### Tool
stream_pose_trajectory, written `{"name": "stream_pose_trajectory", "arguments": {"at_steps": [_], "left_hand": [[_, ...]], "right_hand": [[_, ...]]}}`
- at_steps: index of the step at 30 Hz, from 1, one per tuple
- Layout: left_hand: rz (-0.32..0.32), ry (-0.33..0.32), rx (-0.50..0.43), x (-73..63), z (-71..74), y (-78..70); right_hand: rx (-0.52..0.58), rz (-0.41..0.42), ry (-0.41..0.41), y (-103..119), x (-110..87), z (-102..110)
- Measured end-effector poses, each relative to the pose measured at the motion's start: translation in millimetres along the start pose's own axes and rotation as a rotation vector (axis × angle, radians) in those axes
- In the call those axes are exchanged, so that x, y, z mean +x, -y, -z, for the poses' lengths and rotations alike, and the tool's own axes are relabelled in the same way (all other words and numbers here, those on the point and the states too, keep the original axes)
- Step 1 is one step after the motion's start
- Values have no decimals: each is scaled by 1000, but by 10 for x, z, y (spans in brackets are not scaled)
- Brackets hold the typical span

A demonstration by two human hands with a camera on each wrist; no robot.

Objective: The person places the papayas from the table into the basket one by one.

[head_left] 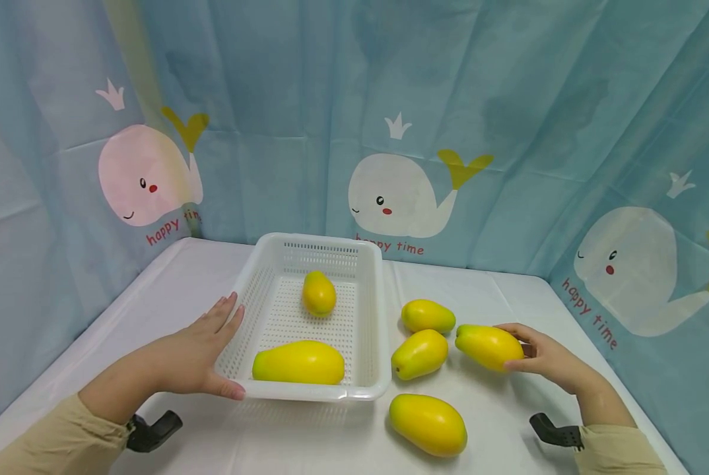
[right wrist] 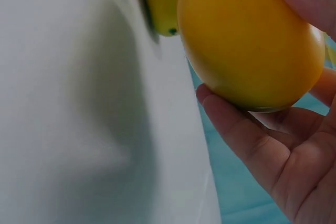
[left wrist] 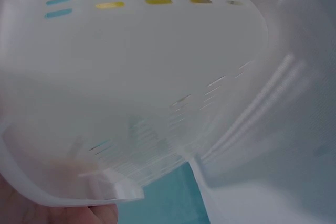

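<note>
A yellow papaya [head_left: 488, 348] with a greenish tip is in my right hand [head_left: 547, 359]; thumb and fingers grip its right end. In the right wrist view, the thumb and fingertips [right wrist: 236, 121] press on opposite sides of the papaya [right wrist: 252, 40]. My left hand [head_left: 197, 356] spreads along the left side of a white plastic basket [head_left: 384, 330], fingers fairly straight against the rim, thumb at the front corner. From the left wrist, the slotted basket wall [left wrist: 131, 51] fills much of the view. A small papaya [head_left: 319, 294] and a large papaya [head_left: 298, 363] lie inside the basket.
Right of the basket, two papayas lie close together, one behind [head_left: 428, 316] and one in front [head_left: 420, 355]. Another papaya [head_left: 428, 425] lies nearer the front. A white cloth covers the table [head_left: 307, 442]. Blue whale-print curtains [head_left: 307, 165] hang behind and at both sides.
</note>
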State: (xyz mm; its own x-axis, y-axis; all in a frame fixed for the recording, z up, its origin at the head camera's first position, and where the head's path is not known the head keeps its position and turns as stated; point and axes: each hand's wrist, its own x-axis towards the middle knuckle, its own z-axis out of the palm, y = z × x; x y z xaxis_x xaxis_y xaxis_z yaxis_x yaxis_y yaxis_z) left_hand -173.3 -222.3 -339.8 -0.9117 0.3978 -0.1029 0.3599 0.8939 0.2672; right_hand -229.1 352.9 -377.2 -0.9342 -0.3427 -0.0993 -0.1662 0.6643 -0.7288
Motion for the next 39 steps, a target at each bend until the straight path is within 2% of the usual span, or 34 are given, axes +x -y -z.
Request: {"name": "stream_pose_trajectory", "arguments": {"at_steps": [7, 15, 28, 39], "left_hand": [[-7, -2, -3, 1, -10, 3], [-9, -6, 4, -2, -1, -2], [-7, -11, 11, 10, -16, 13], [-20, -18, 29, 2, -18, 9]], "right_hand": [[0, 47, 0, 68, 28, 59], [19, 56, -16, 102, 115, 106], [21, 137, 0, 265, 192, 212], [48, 202, 20, 471, 358, 243]]}}
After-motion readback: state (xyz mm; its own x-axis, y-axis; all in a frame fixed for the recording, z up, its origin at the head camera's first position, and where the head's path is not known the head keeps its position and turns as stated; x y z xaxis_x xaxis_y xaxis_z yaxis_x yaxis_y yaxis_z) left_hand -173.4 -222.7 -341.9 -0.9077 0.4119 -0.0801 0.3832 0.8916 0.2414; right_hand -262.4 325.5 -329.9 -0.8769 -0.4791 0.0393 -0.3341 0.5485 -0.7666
